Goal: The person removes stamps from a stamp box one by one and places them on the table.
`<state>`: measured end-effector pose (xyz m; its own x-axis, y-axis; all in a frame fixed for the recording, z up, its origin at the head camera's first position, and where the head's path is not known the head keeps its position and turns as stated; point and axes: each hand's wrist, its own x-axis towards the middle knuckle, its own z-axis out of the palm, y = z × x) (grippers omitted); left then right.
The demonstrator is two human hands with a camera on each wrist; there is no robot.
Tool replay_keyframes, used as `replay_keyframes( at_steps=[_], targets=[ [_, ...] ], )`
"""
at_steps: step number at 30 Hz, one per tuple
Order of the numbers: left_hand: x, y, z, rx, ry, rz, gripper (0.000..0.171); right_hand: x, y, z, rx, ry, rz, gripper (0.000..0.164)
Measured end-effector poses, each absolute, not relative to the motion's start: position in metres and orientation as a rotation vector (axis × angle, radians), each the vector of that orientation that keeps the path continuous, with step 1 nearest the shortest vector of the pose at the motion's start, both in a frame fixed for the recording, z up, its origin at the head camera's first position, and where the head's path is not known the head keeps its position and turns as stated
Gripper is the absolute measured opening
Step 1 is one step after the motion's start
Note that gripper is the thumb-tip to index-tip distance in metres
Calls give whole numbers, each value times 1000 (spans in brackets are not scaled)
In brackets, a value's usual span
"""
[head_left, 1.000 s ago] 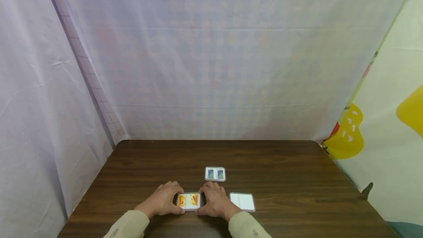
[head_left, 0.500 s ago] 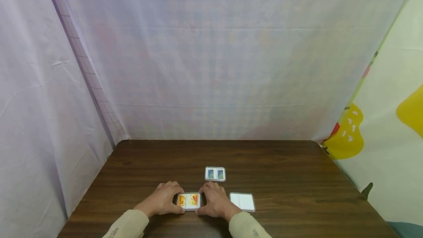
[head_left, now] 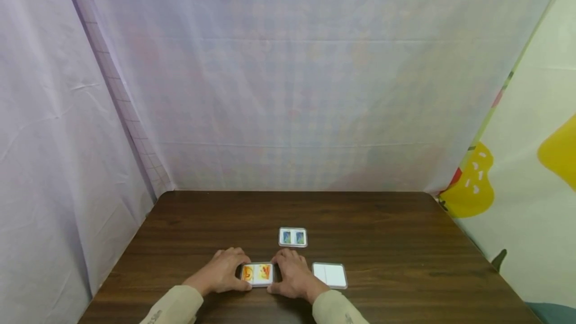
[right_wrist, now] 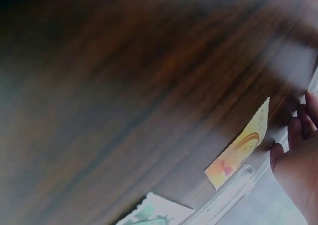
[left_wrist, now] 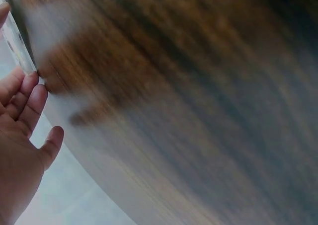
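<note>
A flat clear case (head_left: 256,274) with two orange-and-yellow stamps on white backing lies near the table's front. My left hand (head_left: 223,270) grips its left end between thumb and fingers. At the opposite end, my right hand (head_left: 292,273) holds it the same way. In the left wrist view, the fingertips touch the clear edge of the case (left_wrist: 18,47). The right wrist view shows a loose yellow-orange stamp (right_wrist: 241,148) with perforated edges close beside the right hand. A green-and-white stamp (right_wrist: 156,211) appears lower there. My right hand and wrist hide both from the head view.
Behind the hands, another clear case (head_left: 293,237) bears two blue-green stamps. To the right of my right hand lies a case with blank white backing (head_left: 335,275). The dark wooden table (head_left: 382,234) meets pale curtains (head_left: 288,89) at its back edge.
</note>
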<state>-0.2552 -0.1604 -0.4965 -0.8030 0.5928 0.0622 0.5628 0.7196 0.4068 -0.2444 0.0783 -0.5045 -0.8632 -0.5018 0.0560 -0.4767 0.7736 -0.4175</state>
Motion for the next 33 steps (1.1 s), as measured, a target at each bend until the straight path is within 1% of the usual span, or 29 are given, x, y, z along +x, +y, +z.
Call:
replay_keyframes(
  at_steps=[22, 33],
  targets=[
    [-255, -161, -498, 925, 2825, 660, 51, -242, 78, -506, -813, 2917, -615, 49],
    [-255, -160, -496, 938, 2815, 642, 50, -242, 77, -504, -762, 2900, -632, 48]
  ],
)
